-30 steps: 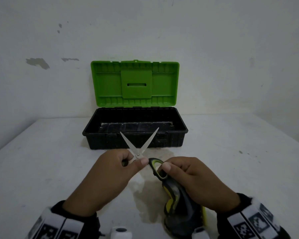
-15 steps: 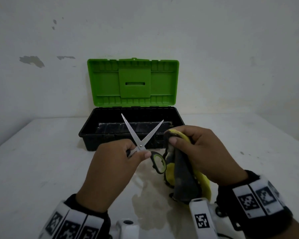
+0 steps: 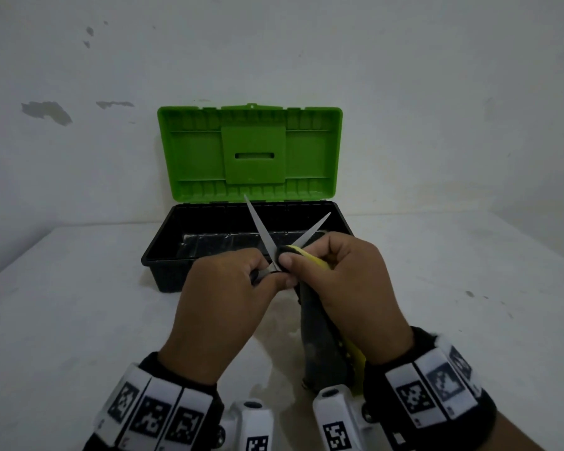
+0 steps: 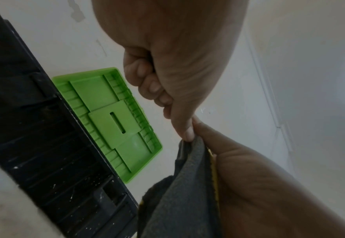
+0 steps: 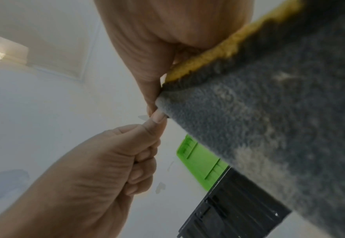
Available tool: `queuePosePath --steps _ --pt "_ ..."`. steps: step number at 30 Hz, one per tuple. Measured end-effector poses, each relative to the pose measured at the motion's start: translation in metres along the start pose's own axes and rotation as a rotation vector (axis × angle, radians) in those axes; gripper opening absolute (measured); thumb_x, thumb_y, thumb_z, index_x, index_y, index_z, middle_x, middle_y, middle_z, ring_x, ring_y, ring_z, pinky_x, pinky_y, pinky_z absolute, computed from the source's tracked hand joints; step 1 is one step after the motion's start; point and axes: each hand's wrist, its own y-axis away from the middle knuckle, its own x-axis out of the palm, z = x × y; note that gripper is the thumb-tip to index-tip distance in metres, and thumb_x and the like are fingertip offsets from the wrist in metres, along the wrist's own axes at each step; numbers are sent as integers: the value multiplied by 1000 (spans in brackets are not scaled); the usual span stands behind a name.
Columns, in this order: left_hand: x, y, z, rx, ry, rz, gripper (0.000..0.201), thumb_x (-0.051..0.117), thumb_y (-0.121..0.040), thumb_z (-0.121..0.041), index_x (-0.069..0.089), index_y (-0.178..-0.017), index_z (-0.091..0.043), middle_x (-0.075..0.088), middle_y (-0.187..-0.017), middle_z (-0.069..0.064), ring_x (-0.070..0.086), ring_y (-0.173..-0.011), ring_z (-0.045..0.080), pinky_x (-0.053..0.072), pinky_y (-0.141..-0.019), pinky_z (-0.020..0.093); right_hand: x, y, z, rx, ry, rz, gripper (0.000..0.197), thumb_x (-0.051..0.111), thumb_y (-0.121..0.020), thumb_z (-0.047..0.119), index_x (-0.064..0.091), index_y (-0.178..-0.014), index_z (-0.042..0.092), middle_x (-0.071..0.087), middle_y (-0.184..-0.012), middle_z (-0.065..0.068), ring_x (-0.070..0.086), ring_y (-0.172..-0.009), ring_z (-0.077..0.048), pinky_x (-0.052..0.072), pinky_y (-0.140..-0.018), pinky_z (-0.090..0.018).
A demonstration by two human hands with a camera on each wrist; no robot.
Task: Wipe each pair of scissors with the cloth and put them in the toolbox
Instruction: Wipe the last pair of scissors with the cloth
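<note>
Both hands work close together above the counter point(image 3: 79, 320), just in front of the toolbox point(image 3: 163, 255). In the left hand point(image 3: 222, 307) the grip is curled tight round the handle end of the scissors point(image 3: 261, 229), with the thumb pressed near the spot where the two blades cross. In the right hand point(image 3: 349, 288) the grip pinches the cloth point(image 3: 323, 349) between thumb and fingers and presses it on the right blade, low down near the crossing.

The scissors are open like a letter V. Both blades are thin, flat, shiny metal with sharp tips that point up and away, toward the toolbox. The handles are hidden inside the left hand.

The cloth is soft and fuzzy. It is dark grey on one side and yellow on the other, with a yellow edge showing by the right thumb. The rest of it hangs down from the right hand in a long fold.

The toolbox sits on the counter by the wall point(image 3: 437, 92). Its bottom part is a black plastic tub with ribbed walls and pale specks on it. I cannot see any scissors lying inside it. Its green lid point(image 3: 196, 157) stands open and upright at the back, with a square raised panel and a small slot in the middle.

The counter is pale and smooth. The wall is white with a few grey chipped patches.
</note>
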Motion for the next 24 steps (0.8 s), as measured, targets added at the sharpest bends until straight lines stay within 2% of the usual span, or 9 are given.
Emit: queuePosePath --steps 3,5,9,11,13,14,17,21,24 --pt "-1 -3 0 25 11 -6 36 74 -73 -51 63 -60 -19 56 -51 -6 53 -49 11 41 -52 29 0 -3 -1 49 -81 -63 24 83 -81 28 71 -70 9 71 -65 -4 66 -61 -17 53 -55 -25" --pt "0 -6 -2 42 14 -7 38 73 -74 -52 62 -59 -19 56 -51 -6 52 -49 11 40 -51 29 0 -5 0 63 -111 -119 26 83 -80 28 71 -70 8 70 -64 -5 64 -56 -14 51 -52 -22" --pt "5 -14 -5 30 47 -17 39 76 -72 -51 62 -57 -18 55 -48 -5 53 -51 16 40 -50 28 -5 -14 0 90 -161 -224 26 81 -82 26 69 -68 7 69 -57 6 61 -49 -3 47 -49 -17" --pt "8 -15 -4 8 62 -12 38 76 -71 -50 63 -58 -17 56 -49 -4 54 -52 16 41 -51 30 -6 -17 -3 102 -160 -181 27 81 -82 26 69 -69 6 69 -56 3 61 -49 -8 48 -48 -22" --pt "8 -17 -2 -11 79 0 36 77 -72 -48 64 -59 -18 57 -50 -4 55 -52 18 41 -51 31 -3 -16 -4 89 -121 -95 27 82 -81 27 70 -70 5 70 -61 -6 63 -53 -19 51 -51 -30" --pt "7 -17 -1 -12 81 7 34 78 -71 -47 64 -59 -19 57 -50 -4 55 -53 17 41 -51 32 -2 -15 -4 88 -112 -63 27 82 -81 26 70 -71 4 70 -63 -9 64 -55 -21 52 -52 -30" --pt "8 -17 -1 7 90 29 33 78 -71 -49 65 -59 -21 57 -49 -6 55 -52 15 41 -50 30 -5 -17 -7 141 -160 -66 28 83 -79 27 69 -67 6 69 -59 -7 63 -53 -16 53 -51 -31" --pt "13 -19 -1 42 60 50 36 78 -70 -53 66 -60 -22 55 -47 -6 54 -49 15 40 -46 26 -19 -30 -16 219 -254 -224 29 84 -78 30 67 -62 12 66 -58 -6 57 -53 -16 48 -55 -31" --pt "13 -23 -2 23 74 41 34 79 -69 -50 65 -58 -22 52 -45 -9 55 -54 13 38 -45 19 -17 -30 -15 209 -224 -153 30 83 -79 28 66 -61 12 65 -54 -5 56 -50 -15 47 -51 -30"
